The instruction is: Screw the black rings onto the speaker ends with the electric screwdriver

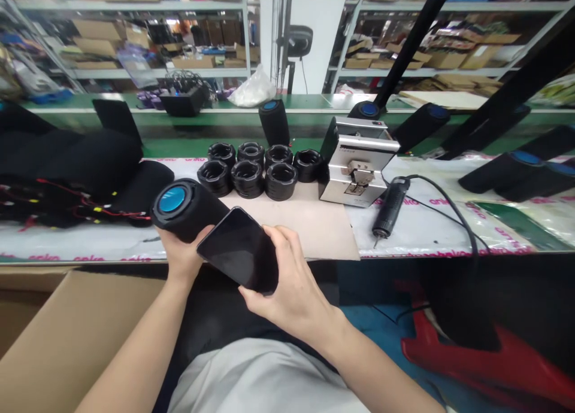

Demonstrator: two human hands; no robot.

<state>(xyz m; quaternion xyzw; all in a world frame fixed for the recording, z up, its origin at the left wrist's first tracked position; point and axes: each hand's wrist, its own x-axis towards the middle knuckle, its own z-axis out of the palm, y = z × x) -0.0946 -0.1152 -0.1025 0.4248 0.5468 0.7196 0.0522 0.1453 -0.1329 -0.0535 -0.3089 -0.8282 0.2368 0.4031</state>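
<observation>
Pale shirt cloth (pixel 265 380) is filling the nearest space, just below both hands. Left of and beyond the right hand (pixel 291 287), a black cylinder (pixel 195 212) is lying tilted, its long axis slanting from a blue end cap, up and left, toward a dark phone-like slab (pixel 245 248). Nearer to it, the left hand (pixel 182 257) is curling around its underside, the fingers mostly hidden. With thumb and fingers spread wide, the right hand is gripping the slab by opposite edges. Right of that hand, pink "anko" lettering is repeating across a plastic sheet (pixel 417 242); beyond it, a metal box (pixel 359 143) is bearing print too small to read.
</observation>
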